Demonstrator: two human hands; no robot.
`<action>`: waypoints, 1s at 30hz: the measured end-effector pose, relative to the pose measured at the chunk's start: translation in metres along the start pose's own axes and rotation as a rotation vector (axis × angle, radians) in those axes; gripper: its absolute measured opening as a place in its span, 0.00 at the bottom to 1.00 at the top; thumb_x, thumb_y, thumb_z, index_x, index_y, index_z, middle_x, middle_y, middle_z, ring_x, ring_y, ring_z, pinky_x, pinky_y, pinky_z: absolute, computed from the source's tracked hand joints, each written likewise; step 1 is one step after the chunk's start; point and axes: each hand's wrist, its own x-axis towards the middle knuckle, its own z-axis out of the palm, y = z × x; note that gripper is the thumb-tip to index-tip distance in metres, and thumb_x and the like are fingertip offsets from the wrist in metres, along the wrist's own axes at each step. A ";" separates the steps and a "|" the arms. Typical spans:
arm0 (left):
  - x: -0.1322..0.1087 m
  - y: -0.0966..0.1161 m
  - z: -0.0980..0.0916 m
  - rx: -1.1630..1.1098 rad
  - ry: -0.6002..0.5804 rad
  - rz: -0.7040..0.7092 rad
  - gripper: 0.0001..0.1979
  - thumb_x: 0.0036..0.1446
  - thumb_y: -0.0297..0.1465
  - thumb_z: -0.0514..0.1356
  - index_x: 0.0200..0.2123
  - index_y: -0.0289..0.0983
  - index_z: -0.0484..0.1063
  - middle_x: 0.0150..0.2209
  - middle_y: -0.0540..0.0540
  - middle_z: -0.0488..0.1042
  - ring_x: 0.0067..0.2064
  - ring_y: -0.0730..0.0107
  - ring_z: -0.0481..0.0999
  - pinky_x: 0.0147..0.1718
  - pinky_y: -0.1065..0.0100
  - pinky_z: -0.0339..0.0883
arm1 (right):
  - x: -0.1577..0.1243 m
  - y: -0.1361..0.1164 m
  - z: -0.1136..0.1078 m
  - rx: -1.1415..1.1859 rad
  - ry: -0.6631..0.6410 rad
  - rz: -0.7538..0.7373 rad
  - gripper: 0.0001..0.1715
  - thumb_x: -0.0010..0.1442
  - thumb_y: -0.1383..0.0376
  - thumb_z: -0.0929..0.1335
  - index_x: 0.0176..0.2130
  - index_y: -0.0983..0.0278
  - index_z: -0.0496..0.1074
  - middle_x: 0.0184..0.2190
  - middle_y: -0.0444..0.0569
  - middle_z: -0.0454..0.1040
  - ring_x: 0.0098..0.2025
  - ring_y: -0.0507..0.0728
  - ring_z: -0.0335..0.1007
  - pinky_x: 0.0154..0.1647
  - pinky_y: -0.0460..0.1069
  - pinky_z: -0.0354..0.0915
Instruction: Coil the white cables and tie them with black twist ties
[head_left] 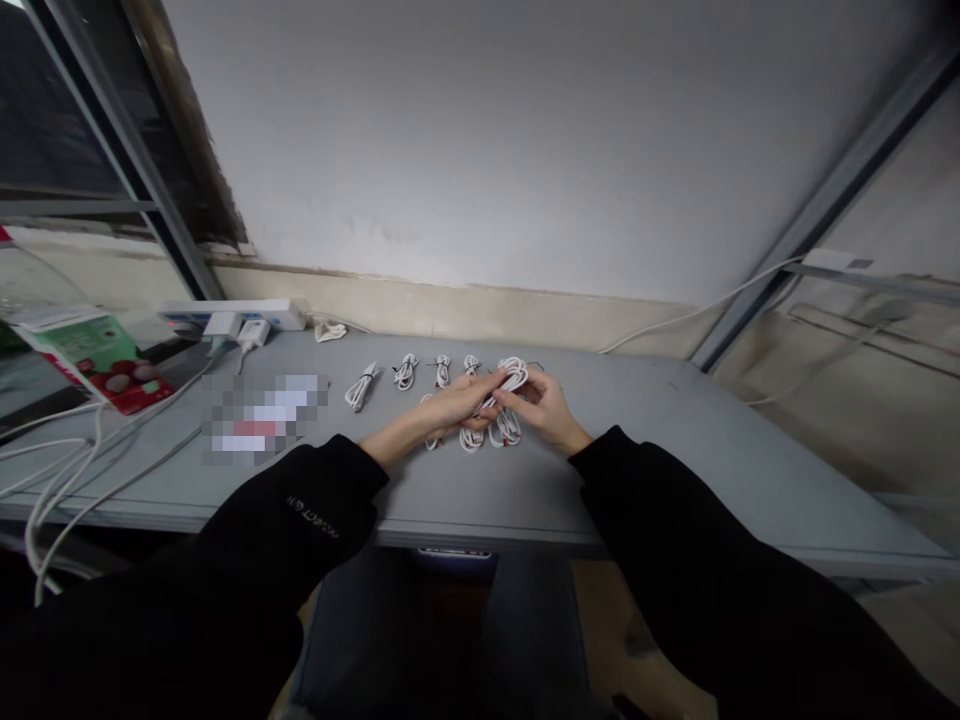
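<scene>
The left hand [450,410] and the right hand [538,408] both pinch a loop of white cord [513,376] in the middle of the frame. More small bundles of cord [405,372] lie just beside the hands on the gray table [622,440].

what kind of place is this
Probably a plain workroom for small bench jobs rather than a home: coiled white cables lie in a neat row on a grey table, a power strip with a plugged-in charger sits at the back, and the wall is bare.
</scene>
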 end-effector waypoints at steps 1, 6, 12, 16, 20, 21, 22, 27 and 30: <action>0.000 0.000 0.000 -0.004 0.008 -0.001 0.25 0.59 0.53 0.54 0.24 0.38 0.58 0.17 0.56 0.51 0.16 0.84 0.45 0.17 0.74 0.35 | 0.000 0.001 0.000 -0.001 0.001 -0.001 0.21 0.51 0.47 0.73 0.32 0.62 0.73 0.31 0.47 0.72 0.34 0.54 0.69 0.35 0.51 0.69; 0.003 0.002 -0.001 -0.024 0.062 -0.023 0.23 0.63 0.49 0.52 0.25 0.37 0.60 0.17 0.56 0.54 0.15 0.84 0.47 0.15 0.75 0.37 | 0.002 0.003 0.000 0.001 0.007 -0.026 0.20 0.51 0.48 0.73 0.32 0.63 0.73 0.33 0.48 0.72 0.36 0.55 0.70 0.36 0.51 0.69; 0.003 0.003 -0.001 0.036 0.118 -0.005 0.23 0.62 0.46 0.54 0.23 0.36 0.60 0.18 0.55 0.54 0.17 0.84 0.47 0.16 0.75 0.37 | 0.007 0.012 -0.005 0.044 -0.052 0.047 0.21 0.51 0.50 0.73 0.35 0.63 0.73 0.34 0.48 0.75 0.36 0.55 0.72 0.41 0.53 0.70; 0.004 0.003 -0.007 0.134 0.101 0.028 0.19 0.60 0.40 0.57 0.22 0.35 0.61 0.19 0.55 0.56 0.18 0.83 0.48 0.17 0.74 0.39 | 0.009 0.016 -0.008 0.059 -0.106 0.114 0.21 0.52 0.49 0.72 0.35 0.63 0.73 0.33 0.48 0.76 0.36 0.55 0.73 0.40 0.54 0.71; 0.003 0.005 -0.016 0.379 0.047 0.076 0.14 0.59 0.36 0.56 0.23 0.35 0.63 0.20 0.53 0.60 0.20 0.80 0.54 0.19 0.73 0.46 | 0.009 0.016 -0.006 0.103 -0.103 0.160 0.22 0.50 0.49 0.73 0.34 0.63 0.72 0.33 0.48 0.77 0.35 0.55 0.74 0.40 0.53 0.71; 0.002 0.005 -0.017 0.485 0.054 0.110 0.13 0.58 0.35 0.57 0.24 0.35 0.64 0.20 0.53 0.61 0.21 0.78 0.56 0.20 0.73 0.48 | 0.009 0.016 -0.005 0.100 -0.098 0.174 0.21 0.50 0.49 0.73 0.33 0.63 0.71 0.32 0.48 0.76 0.34 0.55 0.73 0.39 0.52 0.71; 0.001 0.005 -0.019 0.599 0.086 0.158 0.10 0.57 0.32 0.57 0.25 0.35 0.65 0.20 0.53 0.61 0.22 0.77 0.58 0.22 0.73 0.51 | 0.009 0.016 -0.005 0.091 -0.095 0.189 0.21 0.51 0.49 0.73 0.33 0.63 0.71 0.30 0.47 0.75 0.31 0.54 0.73 0.36 0.52 0.70; -0.003 0.000 -0.019 0.957 0.343 0.437 0.09 0.56 0.28 0.59 0.42 0.35 0.68 0.31 0.50 0.71 0.31 0.71 0.69 0.33 0.69 0.62 | 0.008 0.019 -0.006 0.061 -0.081 0.238 0.22 0.53 0.48 0.71 0.28 0.63 0.67 0.19 0.40 0.67 0.21 0.50 0.65 0.24 0.47 0.64; -0.003 -0.005 -0.019 1.009 0.337 0.550 0.15 0.60 0.29 0.56 0.51 0.36 0.64 0.45 0.41 0.74 0.44 0.64 0.74 0.45 0.62 0.66 | 0.009 0.019 -0.006 0.095 -0.073 0.256 0.23 0.53 0.47 0.71 0.27 0.63 0.66 0.17 0.40 0.67 0.19 0.49 0.63 0.22 0.47 0.61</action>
